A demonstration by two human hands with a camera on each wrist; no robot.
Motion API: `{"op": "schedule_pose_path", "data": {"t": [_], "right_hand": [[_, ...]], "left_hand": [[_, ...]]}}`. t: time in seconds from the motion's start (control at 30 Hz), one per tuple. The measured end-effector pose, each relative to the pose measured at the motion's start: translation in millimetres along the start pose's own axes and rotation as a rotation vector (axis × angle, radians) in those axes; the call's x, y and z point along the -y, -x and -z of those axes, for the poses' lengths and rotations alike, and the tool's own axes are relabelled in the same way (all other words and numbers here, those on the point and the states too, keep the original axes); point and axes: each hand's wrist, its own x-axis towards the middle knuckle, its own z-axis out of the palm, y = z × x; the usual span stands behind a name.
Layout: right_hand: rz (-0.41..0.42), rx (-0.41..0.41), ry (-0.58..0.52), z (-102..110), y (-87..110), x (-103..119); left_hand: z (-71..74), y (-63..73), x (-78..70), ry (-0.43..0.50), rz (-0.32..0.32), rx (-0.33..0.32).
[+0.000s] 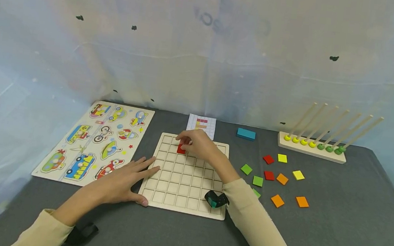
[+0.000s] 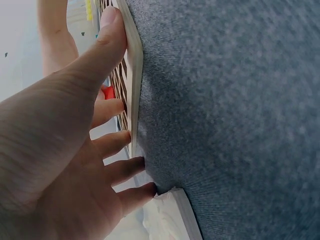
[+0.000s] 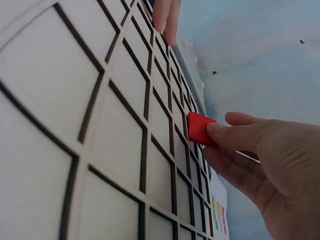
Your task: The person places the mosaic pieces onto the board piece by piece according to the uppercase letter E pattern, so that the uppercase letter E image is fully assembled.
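A pale wooden grid board (image 1: 171, 188) lies on the dark table, divided into square cells. Near its far edge, my right hand (image 1: 200, 144) pinches a red square tile (image 3: 199, 128) between thumb and fingers, right at one of the cells. In the head view the red tile is partly covered by the fingers. My left hand (image 1: 120, 181) rests spread along the board's left side, its thumb at the near left corner and fingertips at the left edge. Seen from the left wrist, the left fingers (image 2: 114, 145) are extended beside the board's rim.
Loose red, green, yellow and orange tiles (image 1: 278, 201) lie right of the board. Behind it are a printed pattern sheet (image 1: 191, 124) and a blue block (image 1: 246, 134). A vehicle puzzle board (image 1: 128, 116) lies left; a pegged bead stand (image 1: 312, 150) stands far right.
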Motion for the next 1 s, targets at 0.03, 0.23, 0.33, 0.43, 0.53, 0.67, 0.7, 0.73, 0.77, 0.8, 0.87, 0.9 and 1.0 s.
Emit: {"op": "schedule_pose_path", "data": {"t": [0.03,0.23,0.33,0.43,0.53,0.67,0.7,0.73,0.77,0.8,0.87,0.9,1.0], "right_hand": [[-0.006,-0.003,0.001,-0.4,0.4,-0.5],[-0.043,-0.014,-0.001,-3.9,1.1,-2.0],[-0.074,-0.017,0.005,-6.6,0.5,-0.4],[-0.107,-0.017,0.011,-8.9,0.2,1.8],[-0.12,-0.012,0.018,-9.9,0.1,3.6],[-0.123,0.011,0.012,-7.1,2.9,5.0],[-0.124,0.016,0.007,-5.1,4.6,5.6],[-0.123,0.019,0.0,-2.6,6.4,6.2],[-0.121,0.021,-0.008,0.5,8.8,6.7],[-0.111,0.019,-0.012,4.1,11.6,6.8],[-0.092,0.011,-0.01,12.6,17.8,7.2],[-0.085,0.007,-0.014,17.3,21.2,7.0],[-0.075,-0.004,-0.009,31.2,32.7,4.1]], "left_hand": [[-0.2,0.0,0.0,0.002,-0.003,-0.001],[-1.1,0.0,1.1,0.007,-0.009,-0.008],[-0.9,0.2,1.5,0.005,-0.012,-0.01],[-0.7,0.4,1.7,0.01,-0.01,-0.007],[-0.4,0.9,1.1,0.013,-0.008,-0.005],[0.0,1.1,-0.2,0.014,-0.005,0.0],[-0.2,1.0,-0.2,0.013,-0.005,0.001],[-0.3,0.8,-0.3,0.015,-0.003,0.003],[-0.4,0.7,-0.2,0.016,-0.003,0.003],[-0.5,0.2,-0.2,0.018,0.0,0.005],[-0.4,-0.4,-0.5,0.021,0.001,0.006],[-0.4,-0.6,-0.6,0.021,0.001,0.005],[0.3,-0.6,-0.9,0.027,0.01,0.009]]}}
